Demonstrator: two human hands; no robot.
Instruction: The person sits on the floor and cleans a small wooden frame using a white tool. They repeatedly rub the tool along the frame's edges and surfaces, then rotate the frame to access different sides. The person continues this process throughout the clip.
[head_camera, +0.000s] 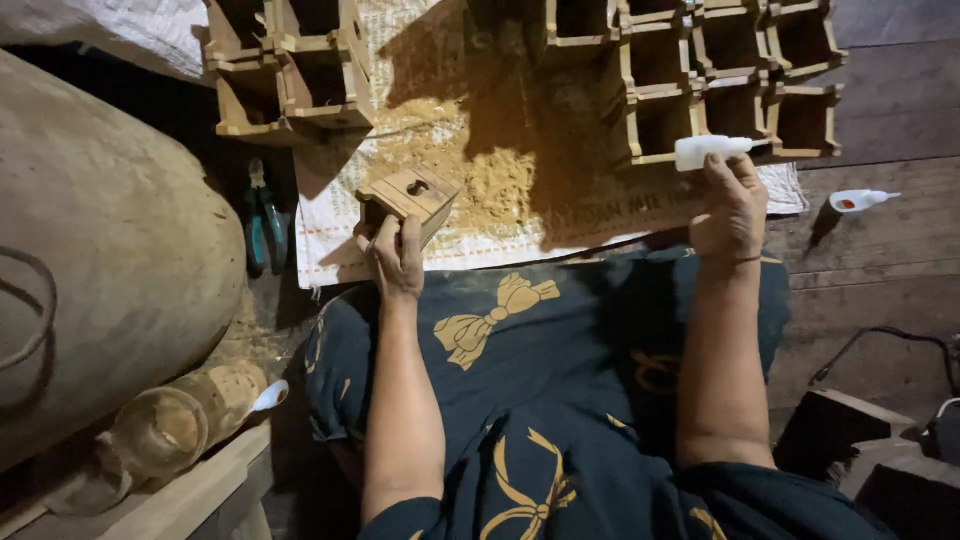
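Sawdust (480, 170) is spread in a tan heap over the white woven sack sheet (340, 235) on the dark plank floor (880, 260) in the head view. A small square wooden box with a dark slot in its top face (412, 197) is gripped from below by the left hand (397, 255), fingers closed round its near corner; it is tilted, one corner turned away from the person. A white plastic glue bottle (712, 150) is pinched at the fingertips of the right hand (732, 212), its long axis lying level, nozzle pointing right. Open wooden boxes are stacked in two groups (290, 70) (720, 75); their interiors are dark, contents cannot be told. A second white glue bottle (860, 200) lies on the planks, nozzle pointing right.
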